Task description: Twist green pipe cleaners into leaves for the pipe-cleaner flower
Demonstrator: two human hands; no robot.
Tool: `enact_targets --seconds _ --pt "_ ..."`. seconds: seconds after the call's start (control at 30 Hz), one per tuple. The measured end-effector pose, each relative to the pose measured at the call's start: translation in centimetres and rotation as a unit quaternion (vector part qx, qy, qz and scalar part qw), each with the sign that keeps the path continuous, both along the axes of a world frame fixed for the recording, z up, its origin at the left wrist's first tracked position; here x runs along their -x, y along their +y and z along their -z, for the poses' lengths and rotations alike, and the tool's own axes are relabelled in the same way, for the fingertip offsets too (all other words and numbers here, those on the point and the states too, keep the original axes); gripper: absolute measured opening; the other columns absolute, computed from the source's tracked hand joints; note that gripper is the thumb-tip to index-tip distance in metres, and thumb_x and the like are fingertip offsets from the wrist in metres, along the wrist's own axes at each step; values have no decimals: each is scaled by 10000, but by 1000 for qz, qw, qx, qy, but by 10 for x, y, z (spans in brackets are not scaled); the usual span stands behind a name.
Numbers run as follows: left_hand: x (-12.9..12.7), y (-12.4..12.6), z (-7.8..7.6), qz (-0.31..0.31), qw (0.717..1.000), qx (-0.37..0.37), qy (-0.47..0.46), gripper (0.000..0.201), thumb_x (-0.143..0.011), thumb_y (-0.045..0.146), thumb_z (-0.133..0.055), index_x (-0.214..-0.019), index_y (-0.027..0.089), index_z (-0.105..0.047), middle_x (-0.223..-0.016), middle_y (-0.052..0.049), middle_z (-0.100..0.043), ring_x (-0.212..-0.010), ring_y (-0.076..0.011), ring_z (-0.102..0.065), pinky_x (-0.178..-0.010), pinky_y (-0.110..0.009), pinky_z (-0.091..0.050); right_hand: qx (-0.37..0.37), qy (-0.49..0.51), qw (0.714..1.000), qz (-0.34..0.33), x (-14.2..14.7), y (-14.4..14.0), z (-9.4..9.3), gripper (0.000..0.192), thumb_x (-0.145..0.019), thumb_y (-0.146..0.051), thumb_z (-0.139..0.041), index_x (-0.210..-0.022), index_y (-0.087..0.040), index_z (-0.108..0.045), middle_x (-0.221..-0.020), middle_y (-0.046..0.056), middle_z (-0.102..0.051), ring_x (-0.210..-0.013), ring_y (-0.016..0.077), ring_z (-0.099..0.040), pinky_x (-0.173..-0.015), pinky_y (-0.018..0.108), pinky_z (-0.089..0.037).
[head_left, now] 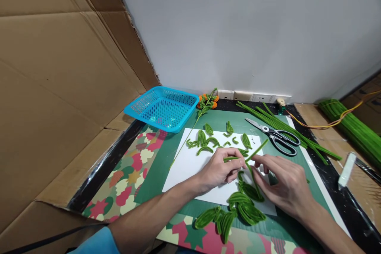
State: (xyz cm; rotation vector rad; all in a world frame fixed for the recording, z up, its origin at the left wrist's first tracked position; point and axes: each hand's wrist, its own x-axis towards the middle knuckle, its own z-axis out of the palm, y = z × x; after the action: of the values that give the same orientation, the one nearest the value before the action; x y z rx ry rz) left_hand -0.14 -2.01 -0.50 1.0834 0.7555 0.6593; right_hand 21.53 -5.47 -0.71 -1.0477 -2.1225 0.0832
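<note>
My left hand (220, 168) and my right hand (281, 184) meet over a white sheet (184, 166) and both pinch a green pipe cleaner (256, 151) that is joined to a stem of folded green leaf loops (241, 206). The loops trail toward me across the green cutting mat (166, 154). Several small bent green pieces (208, 141) lie on the sheet just beyond my fingers.
A blue plastic basket (163, 108) sits at the back left. An orange pipe-cleaner flower on a green stem (206, 103) lies beside it. Scissors (276, 135) rest on straight green pipe cleaners (285, 129) at the right. A thick green bundle (351, 127) lies far right. Cardboard walls the left.
</note>
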Motion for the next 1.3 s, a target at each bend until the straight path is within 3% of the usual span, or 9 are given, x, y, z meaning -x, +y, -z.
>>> enact_targets --seconds 0.4,0.8,1.03,1.13,1.3 --pt "-4 -3 -9 23 999 -12 22 386 -881 515 -772 -839 174 -596 -483 93 -447 -408 -71 -408 -400 -171 -286 72 6 997 8 4 -7 -4 159 -972 -217 -603 -1131 -211 -616 -876 30 -701 -691 190 -625 -653 310 -427" --pt "-2 -7 -1 40 996 -56 53 391 -920 542 -719 -841 192 -562 -550 72 -464 -466 -92 -410 -465 -210 -303 93 -10 995 40 19 -15 -4 145 -953 -246 -561 -1090 -208 -590 -752 1 -658 -595 188 -595 -586 294 -386" --pt "-4 -5 -4 20 984 -146 102 365 -901 462 -734 -764 161 -579 -736 23 -542 -655 -109 -468 -604 -221 -363 121 -8 992 45 24 -19 0 96 -931 -230 -555 -1027 -233 -560 -669 -30 -613 -546 189 -562 -552 298 -368" --pt "-5 -5 -6 23 995 -71 68 359 -896 478 -739 -807 173 -571 -700 49 -499 -546 -78 -422 -519 -215 -310 120 2 992 49 21 -18 1 128 -952 -247 -569 -1078 -228 -576 -711 -22 -649 -562 183 -582 -554 300 -397" --pt "-6 -4 -7 -4 1000 26 -12 343 -903 464 -742 -841 188 -548 -632 91 -440 -417 -39 -339 -404 -189 -196 73 52 995 30 9 -10 2 354 -1007 -223 -610 -1355 -183 -565 -958 48 -731 -644 152 -638 -632 284 -500"
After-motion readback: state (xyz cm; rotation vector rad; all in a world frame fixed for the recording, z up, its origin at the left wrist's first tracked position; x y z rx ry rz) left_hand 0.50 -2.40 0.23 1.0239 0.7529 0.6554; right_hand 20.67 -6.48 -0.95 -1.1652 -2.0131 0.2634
